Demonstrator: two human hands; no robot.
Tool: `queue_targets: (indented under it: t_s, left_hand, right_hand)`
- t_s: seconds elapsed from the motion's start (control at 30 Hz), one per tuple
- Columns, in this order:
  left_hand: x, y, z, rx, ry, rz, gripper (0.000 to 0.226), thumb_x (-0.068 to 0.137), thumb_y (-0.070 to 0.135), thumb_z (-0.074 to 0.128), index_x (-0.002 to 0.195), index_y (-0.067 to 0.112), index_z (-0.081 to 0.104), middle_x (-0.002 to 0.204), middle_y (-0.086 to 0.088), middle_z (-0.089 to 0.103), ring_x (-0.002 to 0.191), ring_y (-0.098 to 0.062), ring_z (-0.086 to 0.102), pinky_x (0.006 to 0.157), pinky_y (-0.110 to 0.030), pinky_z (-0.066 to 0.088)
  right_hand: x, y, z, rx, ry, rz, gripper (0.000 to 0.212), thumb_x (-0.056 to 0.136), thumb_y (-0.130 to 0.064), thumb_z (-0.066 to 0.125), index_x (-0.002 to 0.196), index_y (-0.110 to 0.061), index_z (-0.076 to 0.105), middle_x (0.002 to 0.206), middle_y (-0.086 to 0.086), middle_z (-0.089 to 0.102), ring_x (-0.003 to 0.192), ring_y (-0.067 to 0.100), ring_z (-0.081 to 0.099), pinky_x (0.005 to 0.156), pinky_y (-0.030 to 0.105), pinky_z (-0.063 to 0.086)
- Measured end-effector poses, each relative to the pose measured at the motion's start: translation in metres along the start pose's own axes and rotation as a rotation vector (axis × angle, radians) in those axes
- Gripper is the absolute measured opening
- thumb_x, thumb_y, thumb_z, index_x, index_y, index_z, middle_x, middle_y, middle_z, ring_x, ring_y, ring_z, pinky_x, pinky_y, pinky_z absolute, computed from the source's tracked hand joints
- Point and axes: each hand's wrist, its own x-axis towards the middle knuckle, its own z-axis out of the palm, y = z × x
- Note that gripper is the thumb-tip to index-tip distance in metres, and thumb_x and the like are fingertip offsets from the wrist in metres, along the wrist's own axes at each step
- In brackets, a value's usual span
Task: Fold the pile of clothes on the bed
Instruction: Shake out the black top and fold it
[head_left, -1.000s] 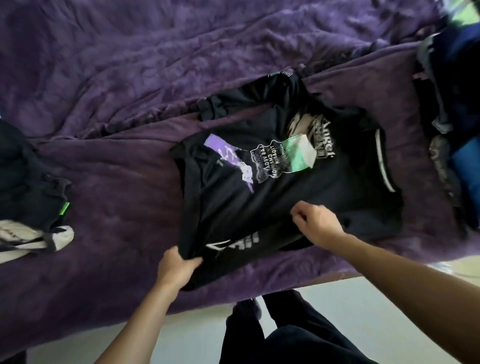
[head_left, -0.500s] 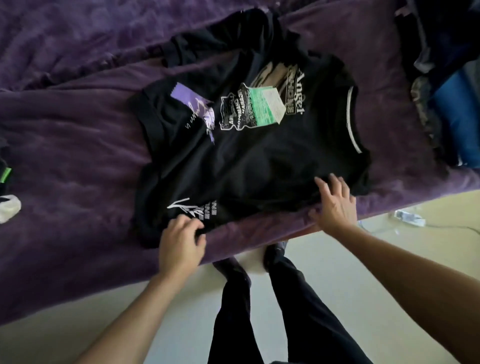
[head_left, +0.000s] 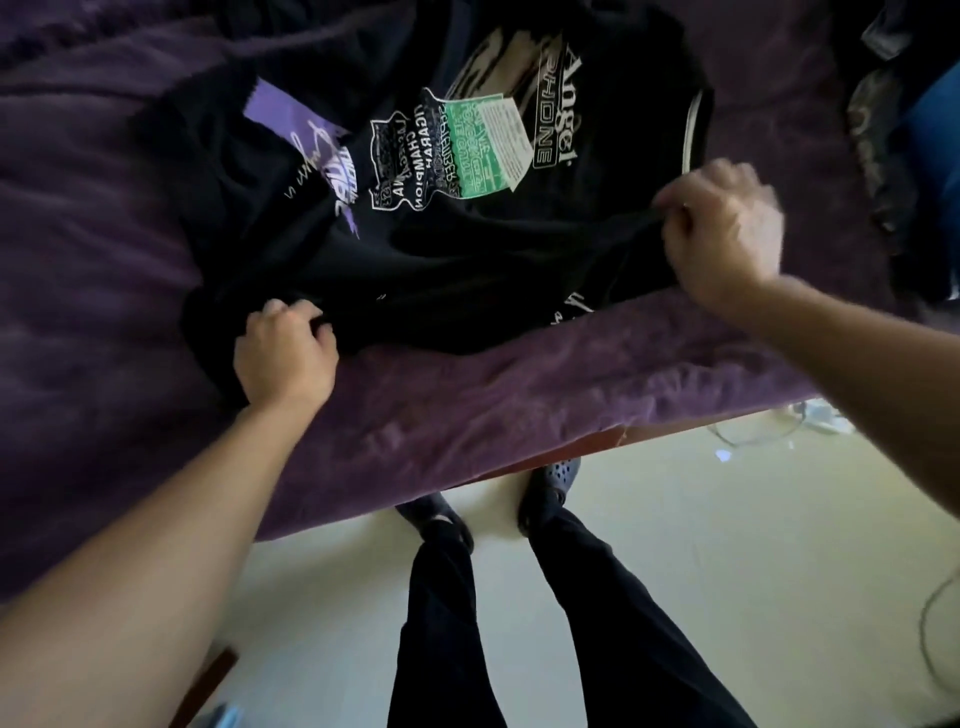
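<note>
We grip the black printed cotton T-shirt (head_left: 467, 249) by its near edge.
Left hand (head_left: 283, 358) and right hand (head_left: 724, 234) both curl fingers round bunched fabric (purple blanket (head_left: 467, 405) beneath).

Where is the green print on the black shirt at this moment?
In the head view the green print lies upper centre on the shirt, up-left of the right hand.

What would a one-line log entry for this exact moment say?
step: folding black printed T-shirt | left hand: grips near edge | right hand: pinches near edge | surface: purple fleece blanket
</note>
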Motion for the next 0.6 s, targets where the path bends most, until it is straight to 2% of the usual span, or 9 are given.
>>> queue_targets:
  t_s: [0.1,0.13,0.2,0.23,0.3,0.37,0.43,0.53,0.6]
  left_hand:
    - [-0.001,0.011,-0.011,-0.033,0.076,-0.072,0.018,0.091,0.02,0.057,0.103,0.012,0.068,0.106,-0.016,0.06,0.1,-0.039,0.053,0.077,-0.046,0.043]
    - [-0.002,0.014,-0.013,-0.037,0.094,-0.08,0.017,0.091,0.019,0.057,0.1,0.013,0.069,0.105,-0.016,0.06,0.099,-0.039,0.053,0.076,-0.045,0.042]
    - [-0.008,0.019,-0.014,-0.056,0.119,-0.084,0.014,0.089,0.017,0.058,0.096,0.013,0.069,0.102,-0.015,0.061,0.098,-0.038,0.053,0.076,-0.045,0.042]
    - [-0.013,0.021,-0.013,-0.073,0.129,-0.08,0.012,0.088,0.015,0.059,0.095,0.013,0.068,0.101,-0.014,0.061,0.098,-0.037,0.053,0.076,-0.045,0.043]
    - [-0.03,0.027,-0.01,-0.111,0.154,-0.001,0.01,0.083,0.011,0.061,0.091,0.012,0.068,0.095,-0.012,0.061,0.093,-0.035,0.055,0.074,-0.043,0.044]
    - [-0.054,0.038,-0.004,-0.144,0.165,0.172,0.012,0.078,0.007,0.065,0.088,0.011,0.069,0.088,-0.009,0.061,0.087,-0.033,0.057,0.072,-0.04,0.047]
    - [-0.078,0.053,0.005,-0.155,0.095,0.318,0.028,0.073,0.008,0.071,0.101,0.011,0.069,0.093,-0.008,0.061,0.09,-0.031,0.058,0.076,-0.039,0.05]
    - [-0.1,0.079,0.015,-0.1,-0.071,0.338,0.069,0.07,0.026,0.079,0.133,0.017,0.051,0.116,-0.01,0.053,0.104,-0.03,0.053,0.087,-0.042,0.049]
    - [-0.106,0.091,0.018,-0.121,-0.08,0.291,0.074,0.072,0.03,0.079,0.138,0.022,0.046,0.123,-0.011,0.05,0.11,-0.03,0.05,0.089,-0.042,0.047]
  right_hand:
    - [-0.044,-0.052,0.01,0.273,-0.126,-0.479,0.021,0.075,-0.01,0.062,0.094,-0.013,0.072,0.096,0.009,0.067,0.092,0.031,0.063,0.069,0.041,0.055]
    - [-0.059,-0.069,0.019,0.296,-0.187,-0.602,0.026,0.075,-0.008,0.065,0.099,-0.012,0.072,0.102,0.01,0.068,0.095,0.03,0.065,0.07,0.039,0.056]
    - [-0.077,-0.093,0.043,0.25,-0.351,-0.72,0.044,0.08,-0.007,0.062,0.123,-0.011,0.064,0.129,0.012,0.06,0.12,0.028,0.056,0.084,0.038,0.054]
    - [-0.077,-0.1,0.053,0.184,-0.43,-0.703,0.05,0.085,-0.01,0.057,0.135,-0.014,0.054,0.141,0.009,0.051,0.131,0.026,0.046,0.091,0.038,0.048]
    - [-0.062,-0.105,0.068,0.048,-0.462,-0.604,0.047,0.094,-0.018,0.045,0.141,-0.02,0.045,0.14,0.004,0.049,0.131,0.025,0.041,0.095,0.037,0.039]
    - [-0.047,-0.104,0.07,0.032,-0.491,-0.525,0.035,0.095,-0.022,0.043,0.128,-0.022,0.057,0.123,0.003,0.06,0.118,0.025,0.05,0.092,0.036,0.04]
    - [-0.042,-0.097,0.051,0.249,-0.539,-0.473,0.03,0.089,-0.026,0.05,0.113,-0.022,0.067,0.111,0.001,0.066,0.107,0.025,0.058,0.086,0.037,0.047]
    - [-0.049,-0.078,-0.002,0.508,-0.603,-0.461,0.027,0.074,-0.039,0.047,0.08,-0.027,0.07,0.081,-0.015,0.069,0.076,0.008,0.061,0.07,0.028,0.049]
    - [-0.055,-0.062,-0.033,0.59,-0.737,-0.435,0.021,0.069,-0.037,0.046,0.066,-0.023,0.061,0.062,-0.016,0.059,0.06,0.002,0.053,0.059,0.017,0.041]
